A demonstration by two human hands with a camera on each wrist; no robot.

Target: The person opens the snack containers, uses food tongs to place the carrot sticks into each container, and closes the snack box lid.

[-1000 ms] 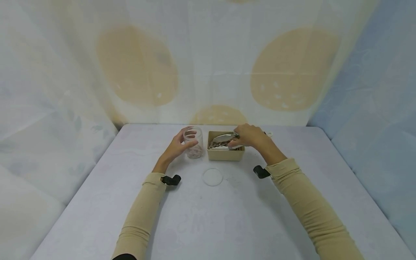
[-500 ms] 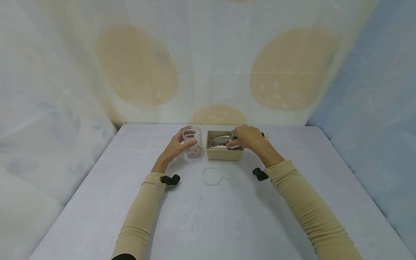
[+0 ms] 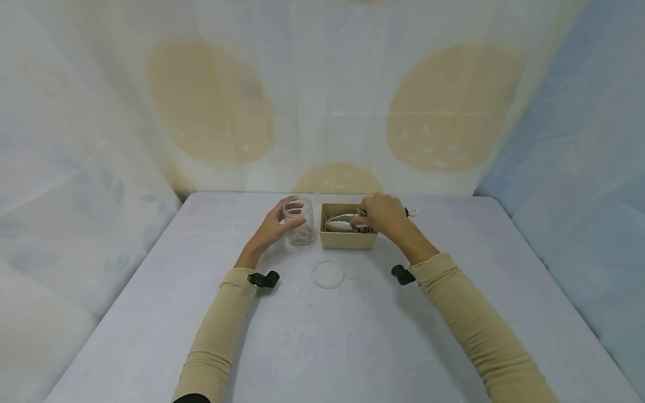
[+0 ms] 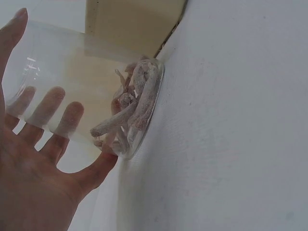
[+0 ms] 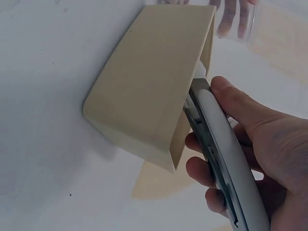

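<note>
A clear glass jar (image 3: 299,224) stands open on the table with several pale, powdery sticks (image 4: 132,108) at its bottom. My left hand (image 3: 274,225) wraps round the jar, fingers seen through the glass (image 4: 45,113). Right of it sits a beige box (image 3: 347,232) (image 5: 149,86) holding more sticks. My right hand (image 3: 384,215) grips metal tongs (image 3: 342,223) (image 5: 224,149) whose tips reach down into the box; whether they hold a stick is hidden.
A clear round lid (image 3: 328,274) lies flat on the table in front of the jar and box. A small white object (image 3: 413,211) lies behind my right hand. Cloth walls close in the back and sides.
My right hand has shifted slightly left and lowered the tongs deeper into the box. The left hand and jar have stayed put.
</note>
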